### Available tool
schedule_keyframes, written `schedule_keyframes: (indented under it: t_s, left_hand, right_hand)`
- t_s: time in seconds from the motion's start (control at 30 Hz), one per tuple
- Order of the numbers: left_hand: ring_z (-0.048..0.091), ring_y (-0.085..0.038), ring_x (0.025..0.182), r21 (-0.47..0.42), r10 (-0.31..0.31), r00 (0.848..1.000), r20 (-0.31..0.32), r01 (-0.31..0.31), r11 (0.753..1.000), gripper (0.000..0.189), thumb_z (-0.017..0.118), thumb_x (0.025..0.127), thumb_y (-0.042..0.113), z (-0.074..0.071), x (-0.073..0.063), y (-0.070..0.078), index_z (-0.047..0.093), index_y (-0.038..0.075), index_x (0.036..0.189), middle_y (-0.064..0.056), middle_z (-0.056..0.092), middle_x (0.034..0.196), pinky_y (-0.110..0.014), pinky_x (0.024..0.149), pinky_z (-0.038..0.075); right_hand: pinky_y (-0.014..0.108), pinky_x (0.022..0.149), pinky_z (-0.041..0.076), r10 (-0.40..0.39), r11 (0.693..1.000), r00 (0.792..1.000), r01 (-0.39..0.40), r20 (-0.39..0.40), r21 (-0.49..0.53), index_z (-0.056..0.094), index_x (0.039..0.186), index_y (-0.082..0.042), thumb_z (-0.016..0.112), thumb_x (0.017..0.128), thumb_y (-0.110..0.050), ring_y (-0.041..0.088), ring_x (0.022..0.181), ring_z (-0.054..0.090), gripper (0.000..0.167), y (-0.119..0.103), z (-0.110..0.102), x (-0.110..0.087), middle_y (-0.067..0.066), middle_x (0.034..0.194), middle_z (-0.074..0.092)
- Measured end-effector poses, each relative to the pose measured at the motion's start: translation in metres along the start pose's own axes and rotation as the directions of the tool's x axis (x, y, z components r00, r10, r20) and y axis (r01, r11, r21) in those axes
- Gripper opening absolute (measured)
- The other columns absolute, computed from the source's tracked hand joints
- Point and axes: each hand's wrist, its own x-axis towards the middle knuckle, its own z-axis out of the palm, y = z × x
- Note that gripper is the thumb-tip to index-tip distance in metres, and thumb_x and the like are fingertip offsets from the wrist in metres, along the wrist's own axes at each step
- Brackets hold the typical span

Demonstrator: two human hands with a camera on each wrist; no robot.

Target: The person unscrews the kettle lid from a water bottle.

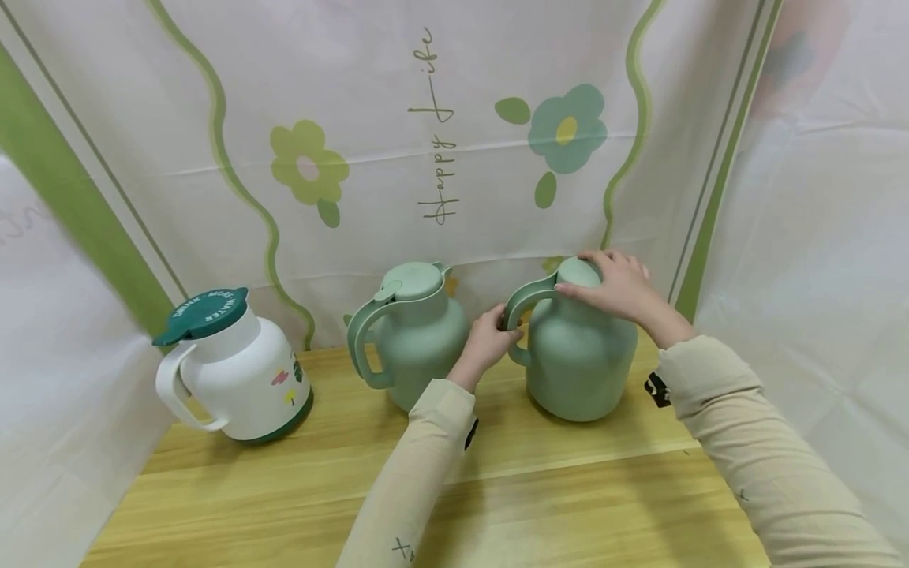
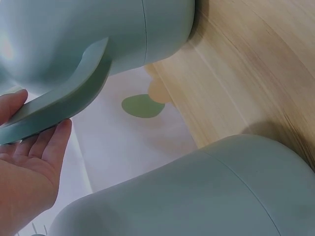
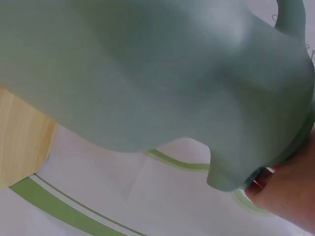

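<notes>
A light green thermos jug (image 1: 582, 359) stands upright on the right of the wooden table. Its curved handle (image 2: 64, 101) points left, between the thumb and fingers of my left hand (image 1: 488, 341), which grips it. Over the jug's round lid (image 1: 578, 272) lies my right hand (image 1: 619, 288), thumb on the near side and fingers around the far side by the spout. In the right wrist view the fingertips are partly hidden by the spout (image 3: 226, 172). A matching green thermos jug (image 1: 419, 339) is just left of my left hand, its lid down.
At the far left stands a white thermos jug (image 1: 248, 379) with a dark green lid. The wooden table (image 1: 568, 505) reaches a hanging printed cloth (image 1: 383, 95) at the back. More pale cloth (image 1: 817, 276) hangs along both sides.
</notes>
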Motion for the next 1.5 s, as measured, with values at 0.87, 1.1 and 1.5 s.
schedule_keyframes:
  t_s: [0.87, 1.1, 1.5]
  left_hand:
    - [0.064, -0.031, 0.110, -0.019, -0.009, 1.000, -0.009, 0.008, 1.000, 0.036, 0.061, 0.088, 0.007, -0.003, -0.002, 0.000, 0.059, 0.007, 0.124, -0.016, 0.068, 0.117, -0.044, 0.093, 0.052]
    - [0.064, -0.030, 0.109, -0.015, -0.008, 1.000, -0.019, 0.008, 1.000, 0.036, 0.061, 0.088, 0.006, -0.001, -0.002, 0.000, 0.059, 0.007, 0.123, -0.016, 0.068, 0.117, -0.044, 0.093, 0.053]
    - [0.065, -0.028, 0.107, 0.008, -0.011, 0.999, -0.032, 0.012, 1.000, 0.029, 0.061, 0.087, 0.007, 0.004, 0.000, 0.000, 0.062, 0.008, 0.116, -0.014, 0.069, 0.115, -0.040, 0.090, 0.054]
  right_hand:
    - [0.070, 0.096, 0.031, 0.014, 1.000, 1.000, -0.014, 0.018, 0.005, 0.031, 0.146, 0.001, 0.056, 0.083, -0.062, 0.053, 0.132, 0.019, 0.093, 0.009, -0.009, -0.007, 0.036, 0.147, 0.020]
    - [0.067, 0.099, 0.032, -0.030, 0.999, 0.998, 0.031, 0.056, -0.013, 0.031, 0.146, 0.003, 0.056, 0.087, -0.049, 0.055, 0.130, 0.028, 0.083, 0.009, -0.014, -0.006, 0.032, 0.148, 0.028]
    - [0.063, 0.100, 0.032, 0.064, 0.998, 0.996, -0.065, -0.069, -0.008, 0.028, 0.144, 0.008, 0.049, 0.084, -0.069, 0.052, 0.127, 0.036, 0.100, -0.007, 0.005, -0.002, 0.033, 0.143, 0.036]
